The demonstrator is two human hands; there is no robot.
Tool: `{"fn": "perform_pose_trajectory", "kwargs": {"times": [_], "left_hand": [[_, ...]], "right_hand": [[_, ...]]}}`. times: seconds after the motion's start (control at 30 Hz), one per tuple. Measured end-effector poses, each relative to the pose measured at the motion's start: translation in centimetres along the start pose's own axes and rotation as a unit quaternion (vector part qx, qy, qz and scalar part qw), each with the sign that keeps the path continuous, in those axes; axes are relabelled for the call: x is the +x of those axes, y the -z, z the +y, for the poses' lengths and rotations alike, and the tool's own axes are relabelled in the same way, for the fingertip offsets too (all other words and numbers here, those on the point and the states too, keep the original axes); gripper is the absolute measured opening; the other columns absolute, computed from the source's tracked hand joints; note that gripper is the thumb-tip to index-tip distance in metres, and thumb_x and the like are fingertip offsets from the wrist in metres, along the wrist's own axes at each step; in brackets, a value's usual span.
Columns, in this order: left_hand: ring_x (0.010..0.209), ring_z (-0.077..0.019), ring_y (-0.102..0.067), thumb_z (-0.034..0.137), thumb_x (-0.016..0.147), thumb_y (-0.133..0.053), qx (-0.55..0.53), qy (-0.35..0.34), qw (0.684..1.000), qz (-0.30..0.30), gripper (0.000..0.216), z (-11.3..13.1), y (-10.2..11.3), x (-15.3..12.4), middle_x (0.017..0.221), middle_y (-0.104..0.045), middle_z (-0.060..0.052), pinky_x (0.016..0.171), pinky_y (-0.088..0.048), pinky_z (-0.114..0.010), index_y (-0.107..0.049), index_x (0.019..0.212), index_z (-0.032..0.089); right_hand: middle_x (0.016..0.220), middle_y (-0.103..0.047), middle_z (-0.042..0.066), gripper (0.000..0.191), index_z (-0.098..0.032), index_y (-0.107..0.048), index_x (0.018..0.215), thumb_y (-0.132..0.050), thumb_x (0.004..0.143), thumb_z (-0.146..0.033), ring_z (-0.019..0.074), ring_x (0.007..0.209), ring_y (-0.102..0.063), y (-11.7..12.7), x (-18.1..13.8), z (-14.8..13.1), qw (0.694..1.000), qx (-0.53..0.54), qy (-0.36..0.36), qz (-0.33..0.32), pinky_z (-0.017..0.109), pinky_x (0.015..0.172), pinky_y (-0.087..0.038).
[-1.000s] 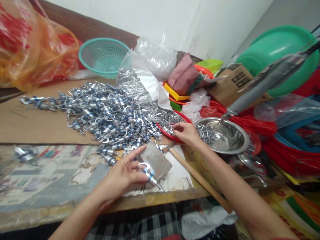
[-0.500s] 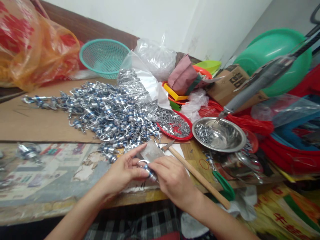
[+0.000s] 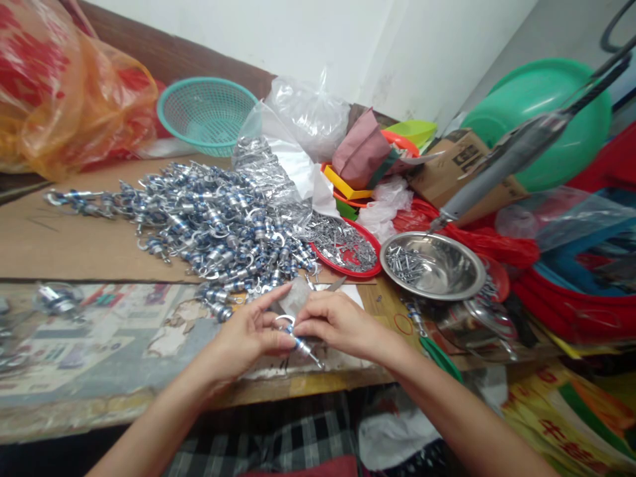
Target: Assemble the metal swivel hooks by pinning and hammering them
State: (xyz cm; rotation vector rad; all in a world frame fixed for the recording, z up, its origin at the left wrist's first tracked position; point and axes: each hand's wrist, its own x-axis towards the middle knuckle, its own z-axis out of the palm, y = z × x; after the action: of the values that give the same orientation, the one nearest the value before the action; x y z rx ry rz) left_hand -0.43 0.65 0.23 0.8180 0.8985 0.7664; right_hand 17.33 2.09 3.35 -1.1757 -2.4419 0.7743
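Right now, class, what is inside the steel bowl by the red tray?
Inside the steel bowl, a small heap of silvery screws lies toward its left side; the rest shows bare shiny metal. The near rim covers its near inner wall.

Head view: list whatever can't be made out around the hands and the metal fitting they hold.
Metal fitting, pinched by left hand and right hand: its middle is hidden by them.
Grey plate behind the hands: mostly covered by them.
Pieces in the steel bowl: too small to identify.
Grey hanging tool: blurred, top cut off by the right edge.
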Motion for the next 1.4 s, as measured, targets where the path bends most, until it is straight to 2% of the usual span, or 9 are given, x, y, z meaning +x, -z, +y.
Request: {"fn": "perform_pose_trajectory", "kwargs": {"times": [0.23,0.47,0.57,0.7,0.8,0.93,1.07,1.23,1.4], "left_hand": [[0.059,-0.0136,-0.059,0.011,0.053,-0.079,-0.007,-0.007,1.000,0.001,0.096,0.0,0.0,-0.1,0.065,-0.063,0.003,0.059,-0.048,-0.026,-0.033,0.137,0.016],[0.056,-0.0125,-0.059,0.012,0.054,-0.079,-0.012,-0.013,1.000,0.000,0.094,-0.1,0.0,0.0,0.066,-0.065,0.002,0.055,-0.048,-0.024,-0.034,0.137,0.016],[0.059,-0.0151,-0.062,0.013,0.054,-0.079,-0.009,-0.007,1.000,0.002,0.095,-0.2,0.1,0.0,0.068,-0.066,0.000,0.055,-0.049,-0.025,-0.034,0.137,0.017],[0.061,-0.0156,-0.064,0.012,0.055,-0.079,-0.009,-0.008,1.000,0.000,0.096,-0.2,0.1,0.0,0.072,-0.067,-0.001,0.056,-0.049,-0.025,-0.031,0.138,0.018],[0.063,-0.0167,-0.066,0.012,0.056,-0.078,-0.007,-0.009,1.000,-0.002,0.097,-0.2,0.1,0.1,0.073,-0.068,-0.002,0.057,-0.049,-0.025,-0.028,0.139,0.017],[0.064,-0.0182,-0.066,0.012,0.056,-0.079,-0.004,-0.013,1.000,0.005,0.097,-0.2,0.0,0.0,0.074,-0.069,-0.003,0.056,-0.049,-0.025,-0.030,0.139,0.017],[0.060,-0.0166,-0.065,0.014,0.055,-0.080,-0.003,-0.012,1.000,0.004,0.096,-0.2,0.1,0.0,0.071,-0.068,-0.002,0.055,-0.049,-0.025,-0.031,0.138,0.017],[0.058,-0.0126,-0.061,0.013,0.056,-0.078,-0.008,-0.020,1.000,-0.005,0.094,-0.4,0.3,0.1,0.070,-0.067,0.000,0.056,-0.050,-0.024,-0.031,0.138,0.016],[0.061,-0.0146,-0.064,0.011,0.058,-0.076,0.000,-0.014,1.000,-0.003,0.092,-0.3,0.2,0.1,0.070,-0.067,0.000,0.057,-0.050,-0.024,-0.031,0.138,0.018]], "right_hand": [[0.072,-0.067,-0.001,0.007,-0.019,-0.071,0.078,-0.066,0.075,-0.015,0.0124,0.068,-0.060,-1.9,0.0,0.0,0.990,0.076,-0.053,0.105,0.022,0.062,-0.043],[0.079,-0.063,0.005,0.016,-0.019,-0.069,0.087,-0.053,0.086,-0.021,0.0153,0.075,-0.060,-3.1,-1.5,0.4,0.966,0.028,0.045,0.253,0.026,0.068,-0.047],[0.093,-0.063,0.007,0.018,-0.018,-0.064,0.098,-0.051,0.086,-0.021,0.0184,0.087,-0.060,-1.6,-3.3,2.4,0.941,-0.022,-0.037,0.334,0.030,0.078,-0.047],[0.097,-0.062,0.011,0.031,-0.015,-0.059,0.108,-0.059,0.079,-0.028,0.0255,0.090,-0.060,0.0,-6.5,5.9,0.949,-0.134,-0.225,0.174,0.038,0.079,-0.046],[0.096,-0.063,0.009,0.028,-0.015,-0.059,0.106,-0.052,0.084,-0.030,0.0240,0.089,-0.061,0.0,-8.0,7.3,0.949,-0.136,-0.268,0.098,0.037,0.079,-0.046],[0.091,-0.061,0.008,0.027,-0.016,-0.059,0.107,-0.051,0.085,-0.029,0.0231,0.086,-0.060,-0.7,-8.0,6.9,0.951,-0.155,-0.234,0.126,0.036,0.077,-0.046],[0.102,-0.059,0.010,0.027,-0.020,-0.057,0.111,-0.048,0.087,-0.028,0.0234,0.097,-0.055,-2.1,-6.1,3.8,0.947,-0.109,-0.153,0.259,0.039,0.086,-0.044],[0.118,-0.052,0.013,0.054,-0.017,-0.044,0.127,-0.060,0.078,-0.034,0.0252,0.112,-0.048,-4.5,-2.8,0.6,0.946,-0.014,-0.118,0.303,0.042,0.095,-0.041],[0.083,-0.068,0.007,0.021,-0.015,-0.068,0.088,-0.059,0.078,-0.031,0.0206,0.076,-0.063,-3.4,-2.2,2.7,0.931,0.123,-0.207,0.273,0.032,0.068,-0.051]]}}
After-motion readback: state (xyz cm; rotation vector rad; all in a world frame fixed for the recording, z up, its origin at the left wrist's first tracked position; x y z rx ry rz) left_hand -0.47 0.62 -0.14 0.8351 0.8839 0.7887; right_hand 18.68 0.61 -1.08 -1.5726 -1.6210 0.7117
